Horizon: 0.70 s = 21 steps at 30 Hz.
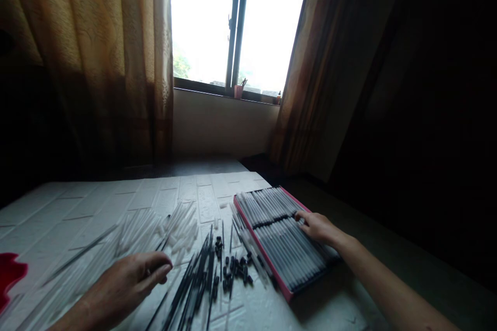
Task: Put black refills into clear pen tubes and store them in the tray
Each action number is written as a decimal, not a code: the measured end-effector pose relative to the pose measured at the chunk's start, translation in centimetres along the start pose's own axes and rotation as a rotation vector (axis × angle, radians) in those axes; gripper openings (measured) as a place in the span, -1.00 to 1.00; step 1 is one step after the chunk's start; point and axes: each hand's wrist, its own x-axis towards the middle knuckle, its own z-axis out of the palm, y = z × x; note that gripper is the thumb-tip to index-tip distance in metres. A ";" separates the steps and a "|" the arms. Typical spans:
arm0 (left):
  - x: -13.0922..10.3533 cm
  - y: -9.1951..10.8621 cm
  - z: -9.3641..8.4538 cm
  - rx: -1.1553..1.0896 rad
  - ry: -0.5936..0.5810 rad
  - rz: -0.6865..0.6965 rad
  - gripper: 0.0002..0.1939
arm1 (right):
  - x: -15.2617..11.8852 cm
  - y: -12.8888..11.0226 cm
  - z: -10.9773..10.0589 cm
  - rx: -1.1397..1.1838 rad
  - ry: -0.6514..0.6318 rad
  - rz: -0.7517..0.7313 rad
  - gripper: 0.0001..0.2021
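Observation:
My left hand hovers over the table's near left part, its thumb and forefinger nearly together. Whether anything is between them is too small to make out. Beside it lie a pile of thin black pen refills and loose clear pen tubes. My right hand is at the right side of a pink-edged shallow box. Two rows of clear pens with dark ends fill this box. The curled fingertips touch the pens near the line between the rows; what they grip is hidden.
Small black caps lie scattered left of the box. A red dish-like object stands at the left edge. The table cover is white with a brick pattern. Behind are a window, curtains and a pink cup on the sill.

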 end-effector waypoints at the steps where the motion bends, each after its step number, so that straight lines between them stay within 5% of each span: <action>1: 0.0 0.0 -0.2 -0.008 -0.025 0.006 -0.60 | 0.0 0.0 0.0 -0.005 -0.007 -0.001 -0.68; 11: -0.4 -1.9 -3.0 -0.009 0.066 -0.075 -0.62 | -0.9 -2.2 -1.6 -0.107 0.011 0.029 -0.57; 16: 0.0 -3.9 -3.5 0.058 0.131 -0.164 -0.62 | -1.4 -8.4 -3.1 -0.050 0.107 -0.151 -0.63; 21: -0.1 -5.2 -3.3 0.395 0.295 -0.354 -0.62 | -2.0 -16.3 -1.8 0.054 0.133 -0.423 -0.77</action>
